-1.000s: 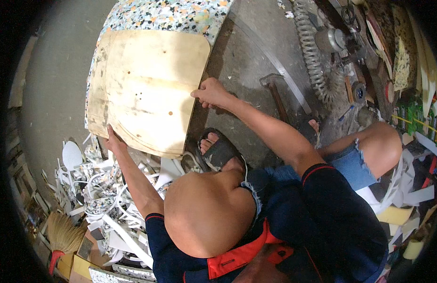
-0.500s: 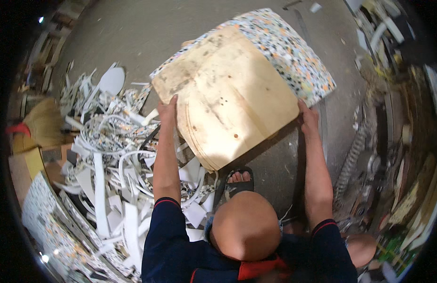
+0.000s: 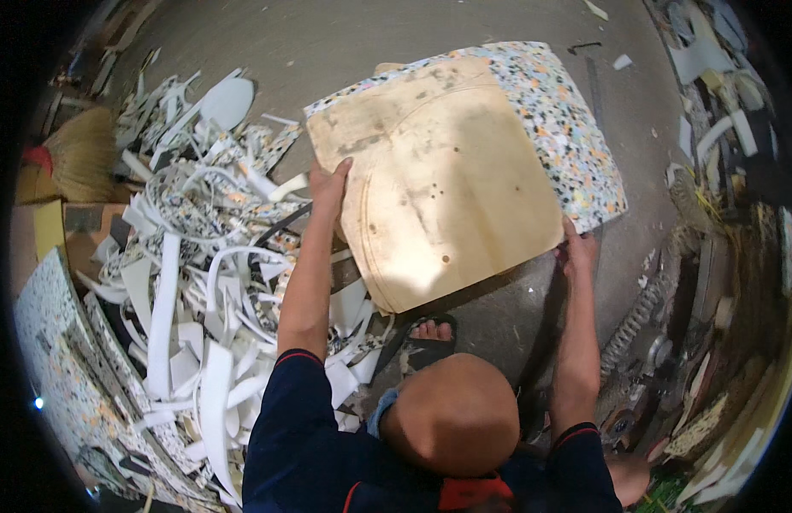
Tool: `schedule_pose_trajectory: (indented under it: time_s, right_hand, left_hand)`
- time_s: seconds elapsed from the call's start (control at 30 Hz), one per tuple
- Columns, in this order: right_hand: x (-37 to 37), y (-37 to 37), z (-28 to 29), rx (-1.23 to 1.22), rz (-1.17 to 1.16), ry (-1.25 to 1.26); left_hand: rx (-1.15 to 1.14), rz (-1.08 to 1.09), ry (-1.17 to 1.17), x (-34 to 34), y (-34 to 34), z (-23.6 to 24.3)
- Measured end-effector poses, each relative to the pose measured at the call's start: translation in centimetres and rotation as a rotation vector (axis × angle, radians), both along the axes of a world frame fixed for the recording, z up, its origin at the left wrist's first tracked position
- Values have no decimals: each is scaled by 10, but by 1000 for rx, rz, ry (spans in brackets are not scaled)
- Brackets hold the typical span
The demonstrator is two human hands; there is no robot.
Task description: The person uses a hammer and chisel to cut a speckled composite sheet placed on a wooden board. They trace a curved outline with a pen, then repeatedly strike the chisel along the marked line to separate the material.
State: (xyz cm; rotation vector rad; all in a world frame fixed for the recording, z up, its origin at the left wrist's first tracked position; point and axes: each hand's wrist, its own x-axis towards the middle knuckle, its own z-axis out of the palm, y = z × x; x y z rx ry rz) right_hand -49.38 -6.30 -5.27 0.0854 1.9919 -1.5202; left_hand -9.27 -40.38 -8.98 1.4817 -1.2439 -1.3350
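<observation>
A pale wooden board (image 3: 439, 179), with dark smudges, small holes and curved lines, lies over a speckled multicoloured foam sheet (image 3: 576, 154) that shows along its back and right side. My left hand (image 3: 329, 184) grips the board's left edge, thumb on top. At the right front corner, where board and foam meet, my right hand (image 3: 577, 248) is closed on the edge, fingers partly hidden. My sandalled foot (image 3: 432, 329) shows just in front of the board.
Heaped white and speckled foam offcuts (image 3: 182, 308) cover the left floor (image 3: 362, 34). A straw broom (image 3: 79, 154) and speckled sheets (image 3: 45, 333) are at far left. Metal parts, a coiled hose (image 3: 631, 325) and more scraps (image 3: 704, 60) line the right side.
My view has swung round since a second ago. The board and foam now sit centred, turned crosswise, and have shifted slightly right in the last half second. Both hands still hold them.
</observation>
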Motion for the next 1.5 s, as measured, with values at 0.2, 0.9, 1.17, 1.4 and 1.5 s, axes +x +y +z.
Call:
schedule_pose_trajectory:
  time_s: [0.2,0.9,1.17,1.4,1.5]
  right_hand:
    - [-16,41,34,106,110,119]
    - [-89,266,213,924,988,1021]
    - [-81,465,323,1009,466,434]
    - [62,609,147,1135,86,287]
    - [107,641,88,1148,191,236]
  left_hand:
    - [7,10,6,1,-5,-10]
    - [-724,-988,-698,-109,176,64]
    - [-1194,-1278,-656,-164,233,27]
    - [-1367,-1181,-783,-164,218,-10]
    - [-1350,-1259,-989,-161,214,-16]
